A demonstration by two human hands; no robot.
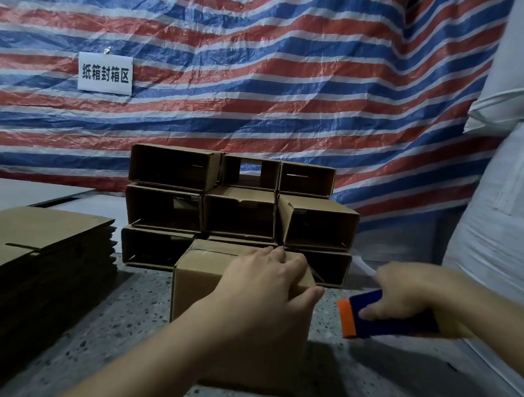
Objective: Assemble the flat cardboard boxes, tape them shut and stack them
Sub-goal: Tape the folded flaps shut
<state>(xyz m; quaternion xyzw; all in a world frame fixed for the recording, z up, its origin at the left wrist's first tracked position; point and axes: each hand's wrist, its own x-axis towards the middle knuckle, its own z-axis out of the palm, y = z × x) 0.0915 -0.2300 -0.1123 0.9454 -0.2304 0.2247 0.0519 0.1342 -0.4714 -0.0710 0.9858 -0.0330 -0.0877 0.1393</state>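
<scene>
Pressing my left hand (263, 284) flat, fingers relaxed, on the closed cardboard box (209, 283) at lower centre of frame. My right hand (406, 294), lower right, grips the blue-orange tape dispenser (369, 317). Assembled boxes (239, 209) stacked behind; flat cardboard pile (39, 248) at left.

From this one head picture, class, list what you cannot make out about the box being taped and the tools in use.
- Box: its top seam is partly covered by the left hand, so whether tape lies there is unclear.
- Tape dispenser: blurred, its handle hidden in the right hand grip.
- Flat cardboard pile: cut off by the left edge.
</scene>
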